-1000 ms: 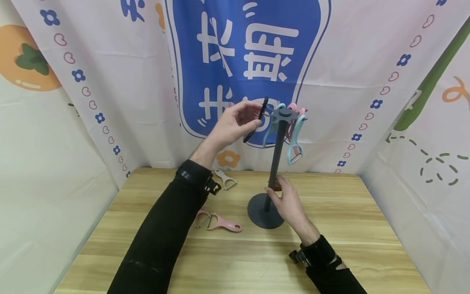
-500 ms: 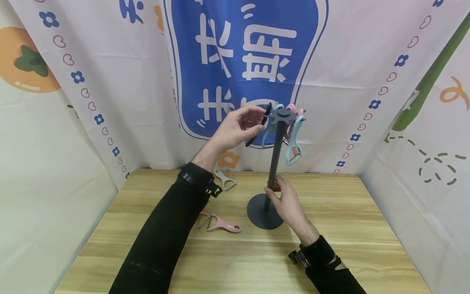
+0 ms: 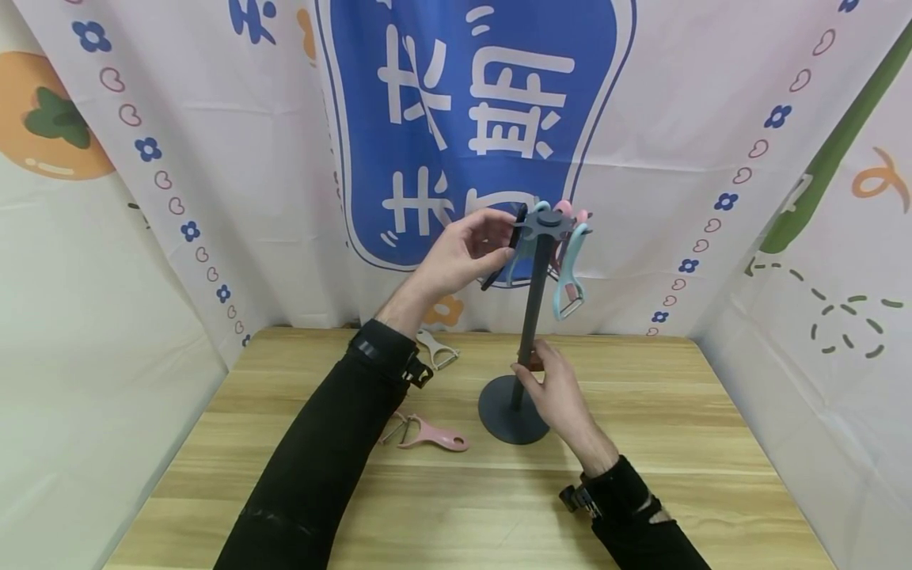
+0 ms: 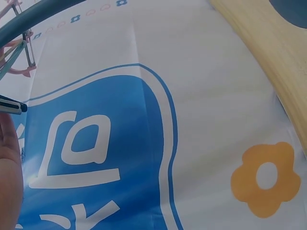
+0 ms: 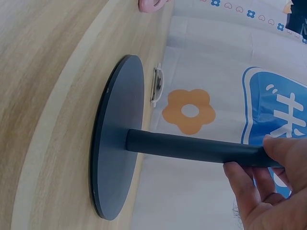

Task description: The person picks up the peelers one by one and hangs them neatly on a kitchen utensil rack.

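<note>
In the head view, my left hand [image 3: 463,252] pinches a slim black peeler [image 3: 518,223] between thumb and fingers, its upper end right at a hook on the left of the dark grey stand [image 3: 533,317]. Only the tip of that peeler shows in the left wrist view. A light blue peeler [image 3: 570,277] hangs from the stand's right side; more blue and pink ones hang behind, partly hidden. My right hand [image 3: 559,396] grips the pole low down, above the round base [image 5: 120,143], its thumb and fingers around the pole [image 5: 187,146] in the right wrist view.
A white peeler [image 3: 436,348] lies near the table's back edge. Closer in lies a pink peeler [image 3: 443,437]; another peeler head beside it is partly covered by my left sleeve [image 3: 306,443]. A printed cloth [image 3: 285,198] hangs behind the wooden table [image 3: 641,443].
My left hand has moved slightly right and down, bringing the black peeler from beside the hook up close against the stand's top. My right hand keeps its hold on the pole.
</note>
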A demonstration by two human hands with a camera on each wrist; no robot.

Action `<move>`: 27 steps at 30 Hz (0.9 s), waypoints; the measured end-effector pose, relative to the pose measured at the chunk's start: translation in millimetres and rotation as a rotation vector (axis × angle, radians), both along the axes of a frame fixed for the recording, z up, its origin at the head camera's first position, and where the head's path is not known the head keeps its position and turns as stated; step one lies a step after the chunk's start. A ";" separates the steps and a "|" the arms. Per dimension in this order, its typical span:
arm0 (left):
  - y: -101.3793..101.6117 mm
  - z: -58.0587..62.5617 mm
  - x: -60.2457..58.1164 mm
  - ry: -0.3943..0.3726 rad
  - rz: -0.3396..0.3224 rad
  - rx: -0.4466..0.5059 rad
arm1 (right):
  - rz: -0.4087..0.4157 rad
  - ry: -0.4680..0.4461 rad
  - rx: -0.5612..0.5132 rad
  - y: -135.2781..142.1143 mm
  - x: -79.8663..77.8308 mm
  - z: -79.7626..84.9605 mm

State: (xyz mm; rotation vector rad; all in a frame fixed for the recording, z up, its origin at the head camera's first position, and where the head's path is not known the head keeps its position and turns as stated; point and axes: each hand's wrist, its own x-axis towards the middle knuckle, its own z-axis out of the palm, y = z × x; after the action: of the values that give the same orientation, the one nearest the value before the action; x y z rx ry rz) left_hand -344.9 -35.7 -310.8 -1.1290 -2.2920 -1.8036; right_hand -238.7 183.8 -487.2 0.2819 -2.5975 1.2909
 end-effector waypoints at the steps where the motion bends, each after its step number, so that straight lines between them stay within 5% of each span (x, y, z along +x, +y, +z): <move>1: 0.3 -0.5 -0.1 -0.002 -0.004 0.006 | 0.000 -0.001 -0.001 0.0 0.0 0.0; 13: -6.9 -8.4 0.7 -0.001 -0.031 0.012 | 0.004 0.003 -0.003 0.3 0.4 0.1; 27: -36.5 -41.2 -9.8 0.003 0.036 -0.089 | -0.001 -0.010 0.014 -0.1 2.1 1.4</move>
State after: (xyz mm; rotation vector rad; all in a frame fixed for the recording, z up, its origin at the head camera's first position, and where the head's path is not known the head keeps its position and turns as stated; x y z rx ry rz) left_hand -354.8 -72.2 -352.0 -1.0940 -2.3963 -1.7023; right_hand -236.6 183.7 -485.7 0.2778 -2.6152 1.2778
